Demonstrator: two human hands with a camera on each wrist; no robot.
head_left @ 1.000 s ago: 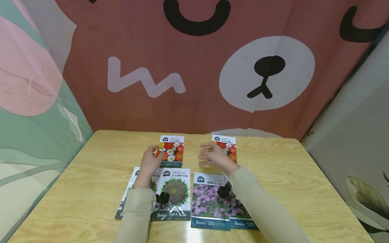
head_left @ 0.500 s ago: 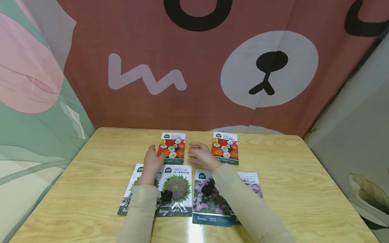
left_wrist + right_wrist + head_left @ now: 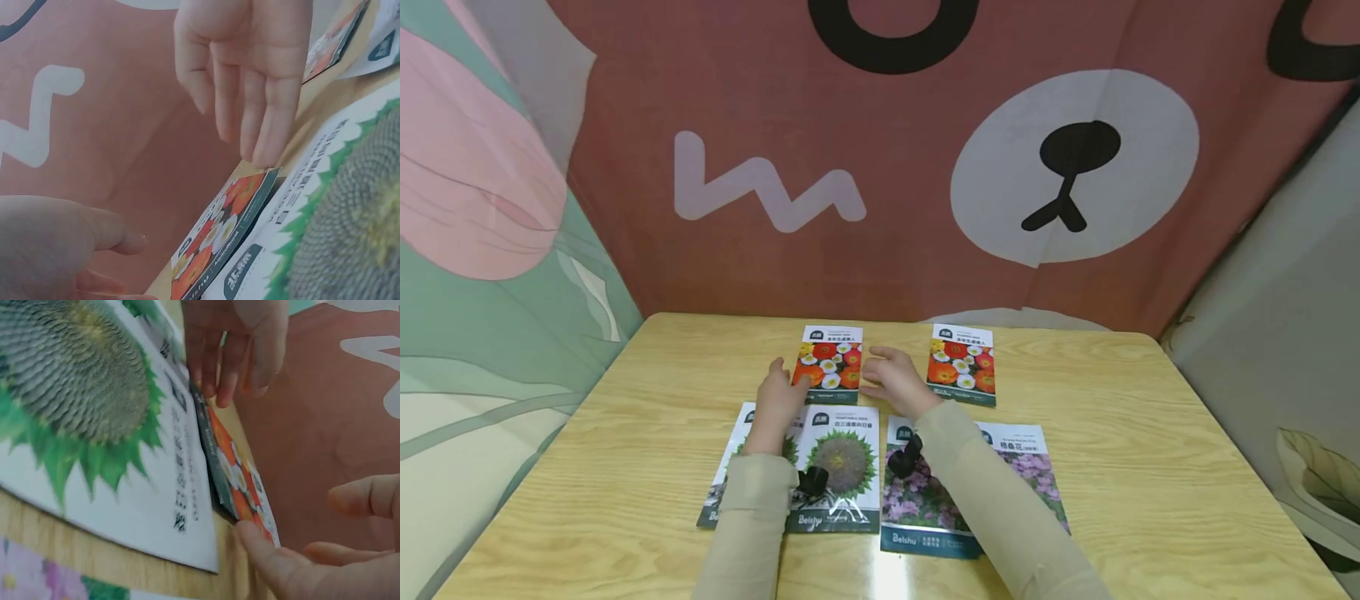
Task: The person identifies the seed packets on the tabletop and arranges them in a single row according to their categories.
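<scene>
A small seed packet with red, orange and white flowers (image 3: 829,367) lies at the back of the table, between my two hands. My left hand (image 3: 777,410) is at its left edge, thumb and fingers spread apart. On the opposite side, my right hand (image 3: 897,382) has its fingers extended, a fingertip right at the packet's edge in the right wrist view. Neither hand grips it. Just in front lie two overlapping sunflower seed packets (image 3: 842,458), partly hidden by my left forearm. In the left wrist view, the flower packet (image 3: 219,234) shows tilted beside the large sunflower print (image 3: 369,212).
A matching small flower packet (image 3: 962,367) lies to the right at the back. Purple-flower packets (image 3: 917,504) overlap at front right, partly under my right sleeve (image 3: 1000,508). The wooden table (image 3: 1150,467) ends at a printed bear curtain (image 3: 910,267).
My right hand has moved left from the right small packet to the right edge of the left one. My left hand stays by the left edge. The view has shifted slightly.
</scene>
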